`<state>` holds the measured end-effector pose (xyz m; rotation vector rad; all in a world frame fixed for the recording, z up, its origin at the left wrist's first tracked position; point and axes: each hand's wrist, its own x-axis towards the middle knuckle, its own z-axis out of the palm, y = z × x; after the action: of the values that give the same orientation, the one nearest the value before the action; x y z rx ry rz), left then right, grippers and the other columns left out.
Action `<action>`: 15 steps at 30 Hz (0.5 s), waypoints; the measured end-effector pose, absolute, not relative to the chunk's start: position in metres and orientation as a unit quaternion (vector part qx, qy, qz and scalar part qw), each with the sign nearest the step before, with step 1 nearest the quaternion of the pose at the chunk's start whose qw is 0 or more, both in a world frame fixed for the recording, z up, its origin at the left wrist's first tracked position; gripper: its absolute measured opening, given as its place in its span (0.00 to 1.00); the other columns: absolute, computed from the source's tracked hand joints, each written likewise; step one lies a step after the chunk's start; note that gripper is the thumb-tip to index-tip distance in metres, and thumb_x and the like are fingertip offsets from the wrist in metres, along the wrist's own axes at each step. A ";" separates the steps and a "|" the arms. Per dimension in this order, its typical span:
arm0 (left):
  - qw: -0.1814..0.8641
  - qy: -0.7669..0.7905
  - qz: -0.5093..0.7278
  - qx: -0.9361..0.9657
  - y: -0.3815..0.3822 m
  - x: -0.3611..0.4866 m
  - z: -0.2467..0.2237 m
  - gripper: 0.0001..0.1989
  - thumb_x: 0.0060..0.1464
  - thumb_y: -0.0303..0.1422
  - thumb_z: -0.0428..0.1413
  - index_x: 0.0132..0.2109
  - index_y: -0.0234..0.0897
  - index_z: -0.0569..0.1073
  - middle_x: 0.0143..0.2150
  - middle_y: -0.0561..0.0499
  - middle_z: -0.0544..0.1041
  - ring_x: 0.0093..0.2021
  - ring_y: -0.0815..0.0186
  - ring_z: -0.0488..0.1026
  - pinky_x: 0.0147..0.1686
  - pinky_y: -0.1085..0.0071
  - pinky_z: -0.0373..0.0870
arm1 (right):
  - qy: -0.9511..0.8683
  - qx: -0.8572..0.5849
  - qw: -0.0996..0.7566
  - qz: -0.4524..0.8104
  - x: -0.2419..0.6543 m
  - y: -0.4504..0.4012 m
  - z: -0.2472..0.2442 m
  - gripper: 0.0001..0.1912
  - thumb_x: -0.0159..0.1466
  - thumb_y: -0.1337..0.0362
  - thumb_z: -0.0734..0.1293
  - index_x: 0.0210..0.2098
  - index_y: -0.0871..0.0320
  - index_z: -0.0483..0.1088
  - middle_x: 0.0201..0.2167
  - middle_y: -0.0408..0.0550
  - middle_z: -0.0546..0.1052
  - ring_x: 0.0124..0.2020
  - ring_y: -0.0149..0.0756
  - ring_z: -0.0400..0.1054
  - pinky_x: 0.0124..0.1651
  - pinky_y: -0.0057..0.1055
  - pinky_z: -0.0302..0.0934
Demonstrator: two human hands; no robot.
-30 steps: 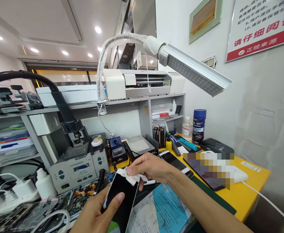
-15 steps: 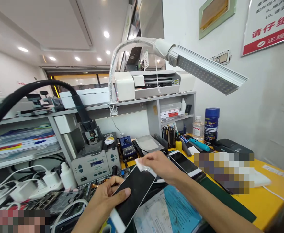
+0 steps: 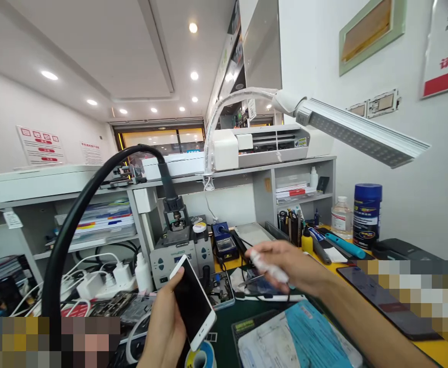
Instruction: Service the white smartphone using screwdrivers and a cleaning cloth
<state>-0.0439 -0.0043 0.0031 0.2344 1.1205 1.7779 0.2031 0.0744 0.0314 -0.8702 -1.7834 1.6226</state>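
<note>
My left hand [image 3: 167, 318] is wrapped round a white-framed smartphone [image 3: 193, 302], which is tilted up with its dark screen facing me. To the right, apart from the phone, my right hand [image 3: 285, 263] grips a crumpled white wipe [image 3: 268, 267], slightly blurred. Below that hand lies a grey-and-blue worn pad [image 3: 304, 335] on the dark green mat. A roll with a blue and yellow rim [image 3: 201, 355] sits just under the phone's lower end. Behind the phone is an opened phone body [image 3: 220, 289] with its inside parts showing.
A grey rework station [image 3: 170, 260] and a white bottle [image 3: 143, 274] stand at the back left. The black microscope-like arm [image 3: 93, 189] curves over the left side. A strip lamp [image 3: 361, 128] hangs above right. A dark phone [image 3: 392, 304] and a blue-lidded can [image 3: 367, 217] are at right.
The right hand with the wipe has come away from the phone's upper end. The phone is now turned more upright. A white phone beyond the right hand no longer shows. The view has swung left.
</note>
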 end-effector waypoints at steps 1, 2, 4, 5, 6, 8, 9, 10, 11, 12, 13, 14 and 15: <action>0.498 0.460 0.730 0.090 -0.005 -0.044 0.004 0.06 0.58 0.29 0.59 0.43 0.32 0.76 0.24 0.50 0.78 0.19 0.65 0.74 0.20 0.72 0.72 | -0.662 -0.358 0.322 0.575 0.210 0.088 0.038 0.15 0.72 0.58 0.66 0.54 0.60 0.69 0.37 0.45 0.77 0.26 0.28 0.71 0.25 0.25 0.68; 0.507 0.457 0.726 0.086 -0.005 -0.044 0.004 0.07 0.58 0.29 0.60 0.43 0.31 0.76 0.24 0.49 0.78 0.19 0.64 0.74 0.19 0.71 0.72 | -0.657 -0.390 0.345 0.545 0.214 0.104 0.044 0.15 0.72 0.58 0.65 0.54 0.60 0.69 0.41 0.47 0.76 0.31 0.31 0.73 0.31 0.29 0.71; 0.520 0.453 0.720 0.081 -0.005 -0.042 0.003 0.08 0.57 0.30 0.61 0.42 0.30 0.77 0.24 0.47 0.79 0.20 0.62 0.75 0.20 0.69 0.73 | -0.653 -0.456 0.352 0.492 0.213 0.139 0.052 0.16 0.71 0.58 0.66 0.55 0.59 0.69 0.48 0.50 0.75 0.40 0.38 0.74 0.40 0.37 0.73; 0.521 0.450 0.721 0.080 -0.005 -0.040 0.002 0.08 0.56 0.30 0.61 0.43 0.30 0.77 0.25 0.46 0.80 0.21 0.61 0.76 0.22 0.68 0.74 | -0.655 -0.482 0.337 0.473 0.208 0.158 0.054 0.17 0.71 0.58 0.67 0.55 0.60 0.69 0.50 0.52 0.75 0.43 0.40 0.74 0.43 0.40 0.73; 0.519 0.448 0.724 0.079 -0.005 -0.039 0.001 0.09 0.55 0.29 0.62 0.44 0.30 0.78 0.27 0.46 0.80 0.23 0.61 0.78 0.25 0.68 0.76 | -0.661 -0.504 0.319 0.456 0.200 0.175 0.055 0.17 0.70 0.58 0.67 0.55 0.60 0.69 0.52 0.53 0.75 0.45 0.41 0.74 0.46 0.42 0.72; 0.507 0.443 0.735 0.079 -0.004 -0.037 -0.001 0.12 0.54 0.29 0.63 0.47 0.31 0.78 0.32 0.45 0.82 0.30 0.59 0.81 0.32 0.66 0.78 | -0.678 -0.535 0.271 0.425 0.179 0.207 0.053 0.17 0.70 0.59 0.68 0.55 0.60 0.70 0.53 0.53 0.74 0.48 0.43 0.73 0.48 0.44 0.71; 0.499 0.442 0.741 0.079 -0.004 -0.036 -0.003 0.14 0.53 0.29 0.64 0.48 0.32 0.78 0.34 0.45 0.83 0.33 0.57 0.82 0.35 0.65 0.79 | -0.688 -0.546 0.249 0.409 0.167 0.221 0.051 0.17 0.70 0.59 0.68 0.55 0.60 0.70 0.53 0.53 0.74 0.48 0.43 0.73 0.49 0.45 0.71; 0.493 0.441 0.746 0.080 -0.003 -0.037 -0.004 0.16 0.52 0.29 0.64 0.49 0.33 0.77 0.36 0.44 0.83 0.36 0.56 0.82 0.38 0.63 0.79 | -0.697 -0.553 0.225 0.396 0.155 0.233 0.048 0.17 0.70 0.59 0.68 0.56 0.59 0.69 0.54 0.52 0.74 0.49 0.44 0.73 0.49 0.45 0.71; 0.486 0.442 0.749 0.080 -0.003 -0.038 -0.006 0.17 0.52 0.30 0.65 0.49 0.33 0.77 0.37 0.44 0.83 0.39 0.55 0.82 0.41 0.62 0.79 | -0.707 -0.558 0.202 0.385 0.144 0.244 0.045 0.17 0.70 0.59 0.68 0.56 0.59 0.69 0.54 0.53 0.74 0.49 0.43 0.73 0.49 0.45 0.71; 0.480 0.444 0.752 0.080 -0.002 -0.040 -0.008 0.18 0.51 0.30 0.65 0.50 0.33 0.77 0.39 0.43 0.84 0.42 0.53 0.82 0.43 0.61 0.79 | -0.716 -0.561 0.181 0.373 0.133 0.253 0.041 0.17 0.70 0.59 0.68 0.56 0.59 0.69 0.54 0.53 0.74 0.49 0.44 0.73 0.49 0.46 0.71; 0.474 0.447 0.754 0.080 -0.001 -0.043 -0.010 0.18 0.51 0.31 0.66 0.49 0.34 0.77 0.40 0.43 0.84 0.45 0.52 0.81 0.45 0.60 0.78 | -0.726 -0.562 0.160 0.363 0.123 0.261 0.038 0.17 0.70 0.59 0.68 0.56 0.59 0.69 0.54 0.53 0.73 0.49 0.44 0.73 0.49 0.46 0.71; 0.468 0.452 0.756 0.078 0.001 -0.045 -0.012 0.18 0.50 0.32 0.66 0.49 0.34 0.78 0.41 0.42 0.84 0.47 0.51 0.81 0.47 0.59 0.77 | -0.734 -0.563 0.139 0.354 0.115 0.268 0.035 0.17 0.70 0.59 0.68 0.56 0.59 0.69 0.55 0.52 0.73 0.49 0.44 0.73 0.49 0.46 0.71; 0.462 0.458 0.756 0.075 0.003 -0.048 -0.014 0.18 0.49 0.34 0.67 0.48 0.34 0.78 0.43 0.41 0.83 0.50 0.50 0.80 0.49 0.59 0.77 | -0.743 -0.562 0.119 0.345 0.107 0.274 0.032 0.18 0.70 0.59 0.68 0.56 0.59 0.69 0.55 0.52 0.73 0.49 0.44 0.73 0.49 0.46 0.71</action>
<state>-0.0475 0.0029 -0.0143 0.1842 1.1255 1.8597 0.1071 0.2743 0.0318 -1.6424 -2.1719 1.0080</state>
